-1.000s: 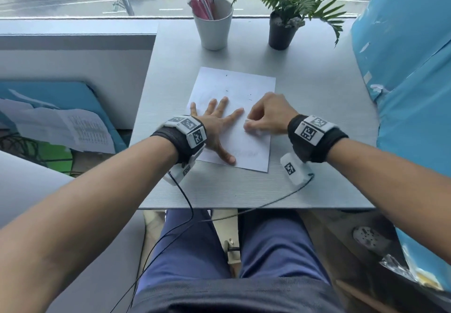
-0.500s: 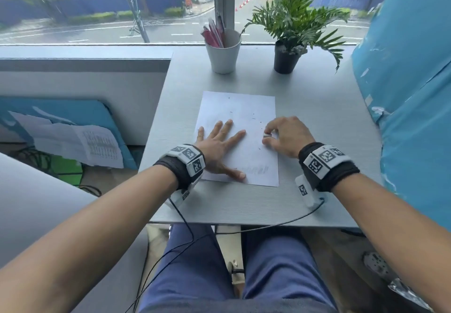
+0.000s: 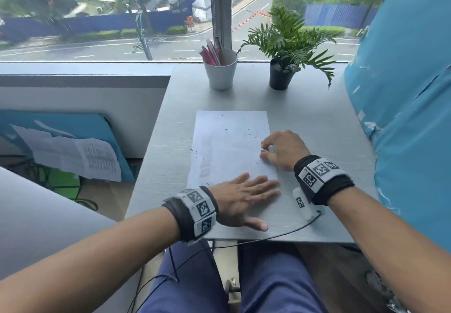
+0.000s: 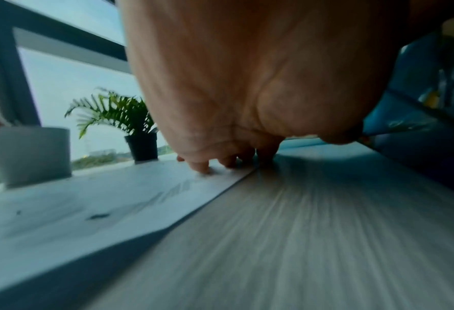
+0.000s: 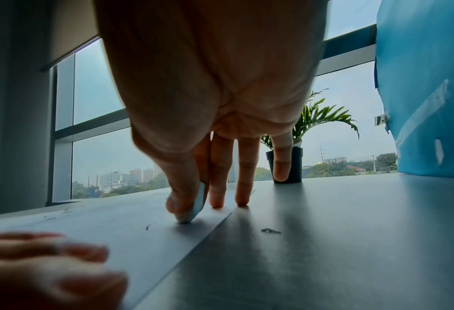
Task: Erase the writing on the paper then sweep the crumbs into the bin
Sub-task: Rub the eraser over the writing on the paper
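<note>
Paper (image 3: 229, 146) lies lengthwise toward the window; right hand (image 3: 284, 150) pinches eraser (image 5: 197, 204), left hand (image 3: 240, 200) flat, fingers straight.

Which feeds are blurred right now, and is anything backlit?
Left wrist view: motion-smeared table and paper, left hand fills the top. Right wrist view: sharper, right hand pinching the eraser, backlit by the window. Head view: left hand slightly blurred.

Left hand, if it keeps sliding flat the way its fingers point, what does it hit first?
Probably the right wrist: the left hand lies flat, fingers aimed right along the paper's near edge. Bare table between them.
</note>
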Motion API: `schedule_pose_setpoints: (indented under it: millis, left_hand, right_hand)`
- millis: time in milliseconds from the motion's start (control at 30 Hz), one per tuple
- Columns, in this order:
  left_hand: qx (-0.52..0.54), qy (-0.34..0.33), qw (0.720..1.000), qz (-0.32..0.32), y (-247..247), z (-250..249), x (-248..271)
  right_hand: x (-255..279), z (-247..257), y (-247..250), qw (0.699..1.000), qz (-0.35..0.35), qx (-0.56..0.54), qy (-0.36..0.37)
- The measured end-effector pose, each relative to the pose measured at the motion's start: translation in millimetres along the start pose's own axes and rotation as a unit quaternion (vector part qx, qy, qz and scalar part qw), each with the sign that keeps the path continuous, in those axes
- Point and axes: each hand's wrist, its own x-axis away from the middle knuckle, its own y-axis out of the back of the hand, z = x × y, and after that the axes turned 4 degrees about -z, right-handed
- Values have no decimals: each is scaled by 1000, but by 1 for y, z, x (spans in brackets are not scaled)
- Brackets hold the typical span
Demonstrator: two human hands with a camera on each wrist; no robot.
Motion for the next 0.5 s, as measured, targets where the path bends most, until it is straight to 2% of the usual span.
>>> schedule_pose_setpoints:
  millis: [67,167,233,333,367,400,500]
  left_hand:
    - [6,5,1000,-3,6,13,-4]
    - [-9,60,998,-2,16,42,1]
    - [-14,129,991,-3,22,60,7]
    - [-37,269,962,-20,29,74,15]
    - [-42,283,958,-34,29,73,16]
    - [-42,265,962,-47,28,69,15]
    - [-16,118,992,-33,21,49,8]
  right_hand:
    - [-1,1,1,1000,1,11,3]
    - [0,2,0,1000,-5,22,11]
    - [1,3,0,1000,-10,22,11]
    - [3,2,-1,1000,-10,12,10]
    - [4,2,-1,1000,-9,10,9]
    - [4,2,-1,1000,-9,10,9]
    - [4,3,-2,1000,-8,16,15]
